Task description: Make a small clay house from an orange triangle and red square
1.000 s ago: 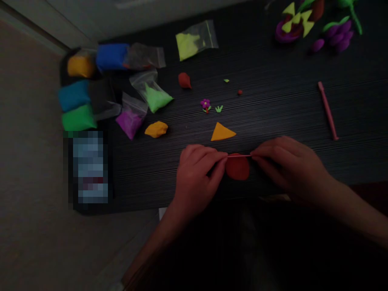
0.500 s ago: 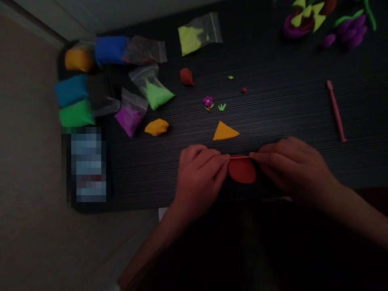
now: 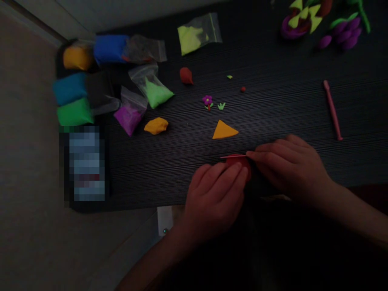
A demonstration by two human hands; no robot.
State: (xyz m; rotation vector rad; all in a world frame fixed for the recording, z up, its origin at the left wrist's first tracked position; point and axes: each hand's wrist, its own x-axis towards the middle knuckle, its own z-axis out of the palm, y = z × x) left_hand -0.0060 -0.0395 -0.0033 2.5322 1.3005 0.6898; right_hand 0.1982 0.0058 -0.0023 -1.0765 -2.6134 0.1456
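A flattened piece of red clay (image 3: pixel 233 160) lies near the front edge of the table, partly covered by the fingers of my left hand (image 3: pixel 216 194). Those fingers are stretched out with their tips resting on the clay; the thumb is hidden. A thin pink strip-like tool (image 3: pixel 233 156) lies across the clay's far edge. Its right end is pinched between the fingertips of my right hand (image 3: pixel 287 161), and its left end is free. Just beyond sits a flat orange clay triangle (image 3: pixel 224 130).
A small purple clay flower (image 3: pixel 207 101) and green clay leaves (image 3: pixel 221 106) lie farther back. Bags of coloured clay (image 3: pixel 74 89) and a blurred-out phone (image 3: pixel 87 163) are on the left. A pink modelling tool (image 3: pixel 332 111) lies right, below clay grapes (image 3: pixel 345 32).
My left hand has let go of the thin tool's left end and come nearer, its fingers now over the red clay. My right hand still pinches the other end.
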